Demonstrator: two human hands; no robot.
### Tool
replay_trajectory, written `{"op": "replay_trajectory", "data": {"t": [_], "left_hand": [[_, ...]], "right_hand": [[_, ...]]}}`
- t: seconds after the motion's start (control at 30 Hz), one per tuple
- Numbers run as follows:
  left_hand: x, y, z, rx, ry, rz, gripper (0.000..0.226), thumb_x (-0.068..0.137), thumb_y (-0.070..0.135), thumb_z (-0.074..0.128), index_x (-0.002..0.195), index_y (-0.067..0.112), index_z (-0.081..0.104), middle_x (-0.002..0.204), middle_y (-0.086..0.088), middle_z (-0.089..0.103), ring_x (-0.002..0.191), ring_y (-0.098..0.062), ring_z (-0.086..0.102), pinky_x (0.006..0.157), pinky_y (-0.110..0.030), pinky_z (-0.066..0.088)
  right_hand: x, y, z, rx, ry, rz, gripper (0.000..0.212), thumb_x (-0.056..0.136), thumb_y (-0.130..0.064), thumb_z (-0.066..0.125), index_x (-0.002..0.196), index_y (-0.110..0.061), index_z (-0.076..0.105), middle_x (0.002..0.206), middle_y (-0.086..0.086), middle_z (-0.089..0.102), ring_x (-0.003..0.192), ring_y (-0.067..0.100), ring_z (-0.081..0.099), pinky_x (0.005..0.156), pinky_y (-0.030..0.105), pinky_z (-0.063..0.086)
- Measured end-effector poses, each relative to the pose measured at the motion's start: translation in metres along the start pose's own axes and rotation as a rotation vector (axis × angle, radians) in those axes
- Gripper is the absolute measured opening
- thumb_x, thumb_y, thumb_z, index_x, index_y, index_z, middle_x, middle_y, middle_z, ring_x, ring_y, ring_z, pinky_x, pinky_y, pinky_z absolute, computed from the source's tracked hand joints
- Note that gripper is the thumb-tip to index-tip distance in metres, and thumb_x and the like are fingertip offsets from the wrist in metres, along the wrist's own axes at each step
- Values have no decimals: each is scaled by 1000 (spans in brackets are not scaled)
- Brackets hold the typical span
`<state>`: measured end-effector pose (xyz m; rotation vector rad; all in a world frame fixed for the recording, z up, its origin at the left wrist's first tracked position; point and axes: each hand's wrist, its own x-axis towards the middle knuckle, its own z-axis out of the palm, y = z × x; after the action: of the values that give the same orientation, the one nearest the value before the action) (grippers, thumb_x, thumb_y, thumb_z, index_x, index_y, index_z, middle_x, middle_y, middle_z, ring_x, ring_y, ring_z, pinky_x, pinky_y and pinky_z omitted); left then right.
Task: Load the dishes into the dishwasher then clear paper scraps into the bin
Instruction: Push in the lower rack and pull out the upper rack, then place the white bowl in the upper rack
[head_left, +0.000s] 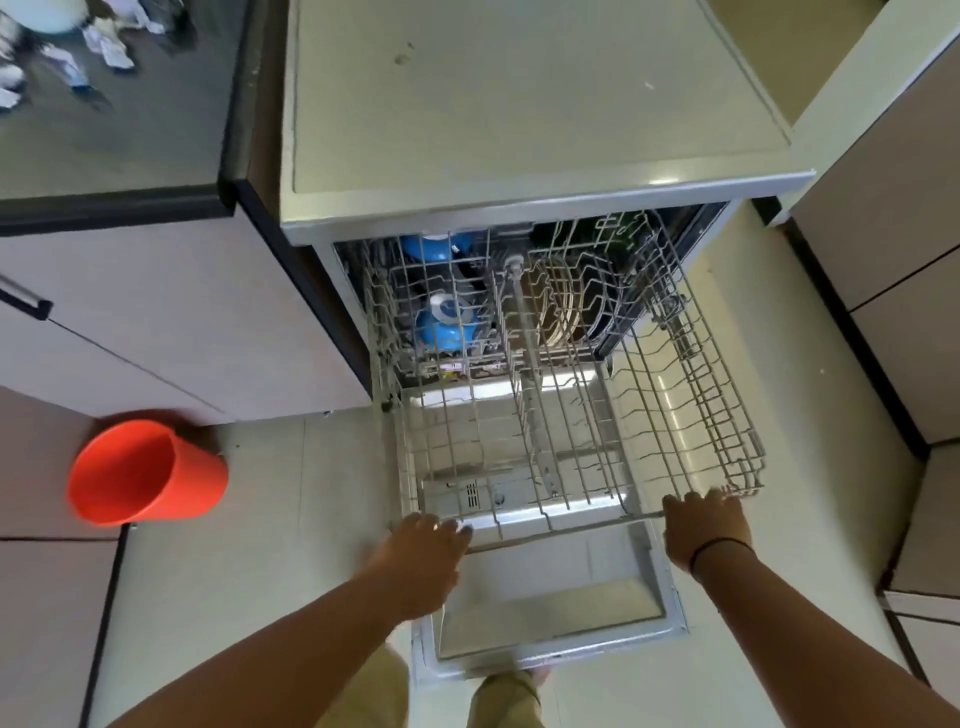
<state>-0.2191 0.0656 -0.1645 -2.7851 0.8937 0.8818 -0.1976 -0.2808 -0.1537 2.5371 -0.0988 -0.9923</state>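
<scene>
Fingers (691, 503) of the right hand (706, 525) curl over the front rail of the upper rack (571, 441), grasping it; the left hand (423, 551) holds the same rail near its left corner, fingertips hooked on the wire; the rack is drawn out above the open dishwasher door (550, 618); blue bowls (444, 322) and plates (563, 306) sit deeper inside; paper scraps (109, 47) lie on the dark surface (130, 130); an orange bin (145, 473) stands on the floor beside the cabinet.

One dishwasher (540, 135) stands with its one door (550, 618) down and one wire rack (571, 431) pulled out. Two blue bowls (444, 325) show inside, with several plates (563, 306) too overlapped to count. One orange bin (145, 473) sits on the floor. Several paper scraps (109, 49) lie on one counter (130, 130). Two hands: left hand (423, 551), right hand (706, 525).
</scene>
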Motion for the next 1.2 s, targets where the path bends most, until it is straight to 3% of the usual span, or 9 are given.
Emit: {"op": "replay_trajectory", "data": {"t": [0.2,0.3,0.37,0.43,0.53,0.63,0.73,1.03,1.2], "left_hand": [[-30,-51,-34,18,158,297,55,97,36,43,145,13,29,152,-11,31,143,-32,22,119,-48,11],[-60,-138,-35,-5,256,369,47,86,43,43,128,23,49,132,0,55,126,-23,50,107,-44,40],[-56,-144,-53,-15,332,392,46,81,47,39,122,27,50,125,6,60,116,-17,58,99,-39,47],[-89,-206,-61,-7,403,321,47,79,49,38,119,28,51,121,8,63,111,-14,61,94,-35,51],[-138,-303,-78,-97,446,107,49,80,51,40,123,30,52,126,6,61,113,-16,61,95,-36,50],[-164,-366,-102,-222,521,-94,67,86,55,22,145,26,36,154,2,33,143,-21,29,116,-39,15],[-173,-409,-123,-356,632,-180,79,82,61,4,152,27,19,160,4,12,148,-15,4,116,-31,-6],[-149,-513,-192,-417,780,-304,74,82,65,19,145,30,36,155,8,27,145,-10,17,116,-24,1],[-131,-560,-237,-554,857,-393,67,84,66,35,142,33,39,152,14,30,142,-6,21,116,-23,13]], "right_hand": [[-34,-91,-49,70,111,-128,46,97,-34,34,143,-28,34,136,2,50,125,25,44,101,39,35],[-42,-174,-99,221,193,-79,49,97,-45,34,144,-31,33,134,-4,52,125,20,47,99,35,38],[-60,-173,-109,390,307,5,48,95,-48,36,139,-29,44,128,-5,59,118,17,55,94,33,45],[-58,-217,-149,512,523,-23,45,89,-43,41,113,-18,69,102,1,72,92,23,68,74,35,54],[-68,-286,-235,582,802,-190,39,83,-39,43,87,-16,75,78,1,71,71,25,69,59,34,55],[-68,-328,-316,570,957,-325,30,85,-36,49,90,-18,72,82,0,67,77,24,64,67,36,53],[-60,-363,-385,526,1101,-457,26,85,-35,52,92,-18,70,85,-2,64,82,22,62,72,33,49],[-6,-426,-545,765,1267,-572,33,84,-40,53,106,-20,67,101,-1,67,101,19,60,87,31,47],[38,-439,-627,829,1097,-638,49,81,-50,54,122,-24,57,111,-5,63,106,16,57,90,32,47]]}}
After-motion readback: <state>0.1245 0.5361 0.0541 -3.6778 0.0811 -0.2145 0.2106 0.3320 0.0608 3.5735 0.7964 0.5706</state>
